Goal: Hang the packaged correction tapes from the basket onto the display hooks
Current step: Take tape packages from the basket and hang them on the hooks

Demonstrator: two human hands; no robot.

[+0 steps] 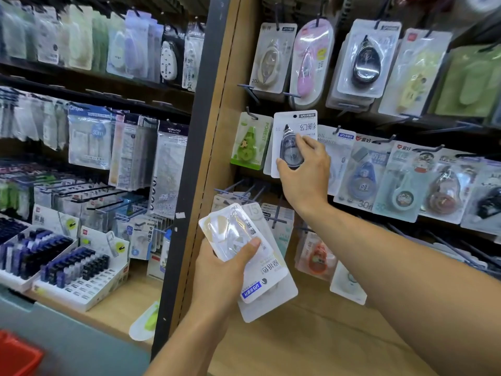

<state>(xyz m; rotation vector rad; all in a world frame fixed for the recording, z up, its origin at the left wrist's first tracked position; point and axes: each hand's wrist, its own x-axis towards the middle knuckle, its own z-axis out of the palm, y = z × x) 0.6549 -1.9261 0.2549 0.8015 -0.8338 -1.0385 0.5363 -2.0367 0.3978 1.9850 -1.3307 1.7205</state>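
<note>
I am gripping a grey correction tape pack [294,142] in my right hand [303,169], lifting its punched hole toward a display hook on the pegboard beside the green FOREST pack [250,141]; it is not hanging yet. My left hand [222,270] is clutching a stack of further packs [252,256] waiting to be hung, and the red basket [16,354] is sitting low at my left, its contents hidden.

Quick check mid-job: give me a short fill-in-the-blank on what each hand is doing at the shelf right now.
1. The right hand holds a white pack with a ____ correction tape inside.
2. The pack just left of it, labelled FOREST, is ____.
3. The left hand grips a ____ of packs.

Missing words: black; green; stack
</note>
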